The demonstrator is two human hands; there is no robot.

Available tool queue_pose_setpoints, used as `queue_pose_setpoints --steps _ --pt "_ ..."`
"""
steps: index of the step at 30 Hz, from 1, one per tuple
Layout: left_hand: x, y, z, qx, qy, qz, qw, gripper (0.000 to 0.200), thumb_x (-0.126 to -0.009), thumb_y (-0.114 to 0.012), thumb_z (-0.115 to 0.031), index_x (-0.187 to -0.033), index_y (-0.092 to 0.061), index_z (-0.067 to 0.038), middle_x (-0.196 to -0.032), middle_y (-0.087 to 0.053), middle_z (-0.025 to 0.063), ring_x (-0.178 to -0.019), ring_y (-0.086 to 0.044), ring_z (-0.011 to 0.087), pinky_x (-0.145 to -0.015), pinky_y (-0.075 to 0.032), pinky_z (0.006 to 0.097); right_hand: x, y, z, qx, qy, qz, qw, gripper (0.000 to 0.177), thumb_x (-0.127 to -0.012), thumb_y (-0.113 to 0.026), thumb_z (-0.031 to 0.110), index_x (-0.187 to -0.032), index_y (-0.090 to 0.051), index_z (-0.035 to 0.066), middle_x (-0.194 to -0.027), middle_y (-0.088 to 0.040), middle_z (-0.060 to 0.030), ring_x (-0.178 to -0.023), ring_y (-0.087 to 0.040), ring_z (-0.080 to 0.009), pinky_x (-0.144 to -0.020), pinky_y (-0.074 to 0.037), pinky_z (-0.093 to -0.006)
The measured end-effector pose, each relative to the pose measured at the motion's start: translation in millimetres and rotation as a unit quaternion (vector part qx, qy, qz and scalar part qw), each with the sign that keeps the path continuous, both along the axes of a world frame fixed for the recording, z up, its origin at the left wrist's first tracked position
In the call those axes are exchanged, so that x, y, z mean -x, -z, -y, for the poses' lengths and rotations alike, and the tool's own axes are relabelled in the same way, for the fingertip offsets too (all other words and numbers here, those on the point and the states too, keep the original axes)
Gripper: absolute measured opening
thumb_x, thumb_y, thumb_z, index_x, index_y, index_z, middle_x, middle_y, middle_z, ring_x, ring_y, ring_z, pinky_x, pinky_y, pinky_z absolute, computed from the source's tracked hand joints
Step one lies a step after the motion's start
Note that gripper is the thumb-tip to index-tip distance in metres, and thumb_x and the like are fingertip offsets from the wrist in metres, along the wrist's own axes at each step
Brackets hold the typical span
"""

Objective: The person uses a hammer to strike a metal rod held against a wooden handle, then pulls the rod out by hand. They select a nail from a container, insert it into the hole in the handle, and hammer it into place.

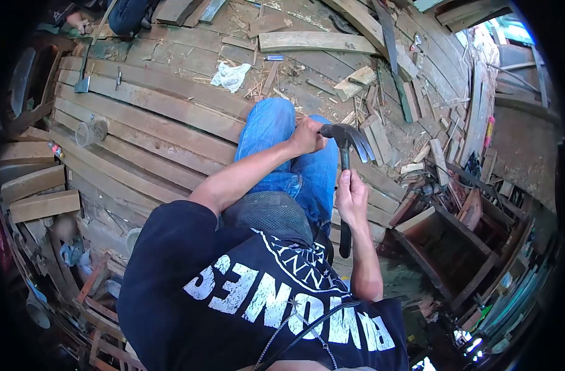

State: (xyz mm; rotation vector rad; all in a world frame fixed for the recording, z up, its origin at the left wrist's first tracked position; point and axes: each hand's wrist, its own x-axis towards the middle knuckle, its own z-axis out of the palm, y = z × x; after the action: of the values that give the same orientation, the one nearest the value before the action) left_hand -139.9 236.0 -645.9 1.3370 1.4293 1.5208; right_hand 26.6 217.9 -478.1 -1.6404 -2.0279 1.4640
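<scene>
My right hand (353, 193) is closed around the dark handle of a claw hammer (346, 159), held upright in front of my right knee. The hammer's curved claw points right, and its striking end is beside my left hand (307, 136). That left hand is closed over my knees, fingers curled; whatever may be inside its grip is hidden. Below both hands are my legs in blue jeans (264, 133), bent as I sit low. Under and around me run long wooden planks (152, 136).
A white cloth (230, 76) and a blue lighter (274, 58) lie among wood scraps. A long-handled metal tool (82, 85) and clear plastic cup (84, 133) are left. Right stands a wooden box frame (440, 247). Another person's hand (81, 25) shows at upper left.
</scene>
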Motion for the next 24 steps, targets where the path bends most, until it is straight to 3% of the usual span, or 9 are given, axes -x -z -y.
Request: queue_pose_setpoints --steps 10,18,19,20,21,22,23,24 --pt "0.2 -1.7 0.1 0.001 -0.002 0.009 1.0 0.007 -0.061 -0.057 0.0 -0.059 -0.053 -0.005 -0.048 -0.046 0.0121 -0.042 -0.049 0.0226 -0.044 -0.04 0.0341 4.1 -1.2 0.5 -0.032 -0.008 0.019 0.999 0.043 -0.098 -0.044 0.038 -0.076 -0.051 0.003 -0.051 -0.047 -0.007 -0.047 -0.048 -0.0171 -0.048 -0.039 -0.0358" --pt "-0.9 -0.5 -1.4 -0.019 -0.008 0.022 1.0 0.011 -0.063 -0.056 0.002 -0.057 -0.048 -0.004 -0.049 -0.045 0.0122 -0.041 -0.046 0.0231 -0.043 -0.039 0.0348 4.9 -1.6 -0.8 -0.031 -0.015 0.028 0.999 0.044 -0.098 -0.046 0.037 -0.073 -0.051 0.001 -0.05 -0.044 -0.0078 -0.046 -0.043 -0.0154 -0.047 -0.037 -0.0354" --pt "0.0 1.0 -0.5 -0.015 -0.001 0.011 1.0 0.013 -0.063 -0.056 0.005 -0.066 -0.059 -0.007 -0.051 -0.049 0.0103 -0.044 -0.047 0.0176 -0.044 -0.04 0.0327 5.5 -2.7 -1.0 -0.031 -0.016 0.028 0.999 0.044 -0.098 -0.046 0.037 -0.073 -0.051 0.001 -0.05 -0.044 -0.0078 -0.046 -0.043 -0.0154 -0.047 -0.037 -0.0354" --pt "0.1 2.4 -0.1 -0.012 0.007 0.001 1.0 0.027 -0.063 -0.055 0.008 -0.076 -0.07 -0.011 -0.054 -0.053 0.0083 -0.047 -0.048 0.0122 -0.045 -0.041 0.0306 6.0 -4.0 -1.6 -0.028 -0.017 0.028 0.999 0.044 -0.098 -0.046 0.037 -0.073 -0.051 0.001 -0.05 -0.044 -0.0078 -0.046 -0.043 -0.0153 -0.047 -0.037 -0.0354" --pt "-0.2 -0.4 -1.0 -0.012 0.007 0.001 1.0 0.027 -0.063 -0.055 0.008 -0.076 -0.07 -0.011 -0.054 -0.053 0.0083 -0.047 -0.048 0.0122 -0.045 -0.041 0.0306 6.4 -4.6 -1.9 -0.025 -0.018 0.028 0.999 0.043 -0.098 -0.046 0.036 -0.073 -0.051 0.001 -0.05 -0.044 -0.0078 -0.046 -0.043 -0.0153 -0.047 -0.037 -0.0353" --pt "-1.4 -3.3 -2.3 -0.024 -0.009 0.007 1.0 0.013 -0.064 -0.056 0.005 -0.066 -0.06 -0.007 -0.052 -0.049 0.0111 -0.044 -0.047 0.0185 -0.044 -0.04 0.0333 6.4 -4.2 -1.4 -0.026 -0.018 0.028 0.999 0.043 -0.098 -0.046 0.036 -0.073 -0.051 0.001 -0.05 -0.044 -0.0078 -0.046 -0.043 -0.0153 -0.047 -0.037 -0.0353" --pt "-1.9 -6.1 -3.2 -0.035 -0.024 0.013 0.999 0.013 -0.064 -0.056 0.003 -0.056 -0.049 -0.004 -0.049 -0.046 0.0138 -0.042 -0.047 0.0248 -0.043 -0.039 0.0361 6.3 -3.5 -0.6 -0.027 -0.017 0.03 0.999 0.043 -0.098 -0.046 0.036 -0.073 -0.051 0.001 -0.05 -0.044 -0.0078 -0.046 -0.043 -0.0151 -0.047 -0.037 -0.0353" --pt "-2.6 -4.9 -3.2 -0.036 -0.024 0.013 0.999 0.013 -0.064 -0.056 0.003 -0.056 -0.049 -0.004 -0.049 -0.046 0.0138 -0.042 -0.047 0.0248 -0.043 -0.039 0.0361 7.0 -3.8 0.2 -0.028 -0.017 0.033 0.999 0.043 -0.098 -0.046 0.036 -0.073 -0.051 0.001 -0.05 -0.044 -0.0078 -0.046 -0.043 -0.0148 -0.047 -0.037 -0.0352"
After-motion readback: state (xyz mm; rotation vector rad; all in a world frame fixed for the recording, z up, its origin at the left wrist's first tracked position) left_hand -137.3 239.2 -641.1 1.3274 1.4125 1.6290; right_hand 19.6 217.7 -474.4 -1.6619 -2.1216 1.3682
